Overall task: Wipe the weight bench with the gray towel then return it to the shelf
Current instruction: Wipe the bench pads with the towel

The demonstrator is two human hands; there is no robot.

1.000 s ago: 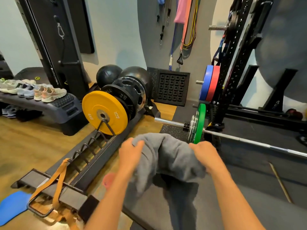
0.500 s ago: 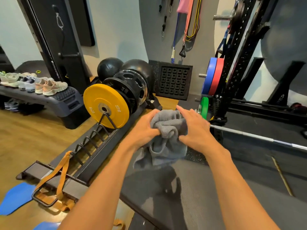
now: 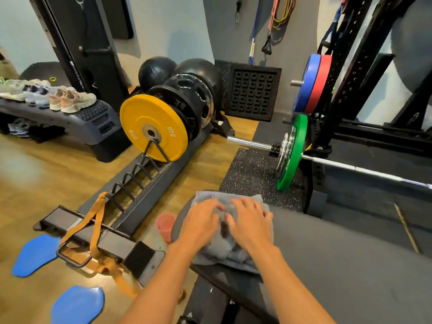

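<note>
While the gray towel (image 3: 230,253) lies bunched on the weight bench (image 3: 339,265), left hand (image 3: 201,222) and right hand (image 3: 251,222) press it side by side, palms down, fingers spread.

the towel (image 3: 211,197) is gray, the bench (image 3: 339,253) charcoal. yellow plate (image 3: 142,120), green plate (image 3: 293,148), and a mat (image 3: 252,174) speckled black and white.

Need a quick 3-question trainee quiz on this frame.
1. True or false: the left hand and right hand both rest on the gray terry towel atop the black padded weight bench.
2. The round yellow weight plate is marked: A) 10 KG B) 15 KG C) 25 KG.
3. Fill in: the large bumper plate loaded on the chrome steel barbell is ____.
Key: 1 true; 2 B; 3 green.
</note>
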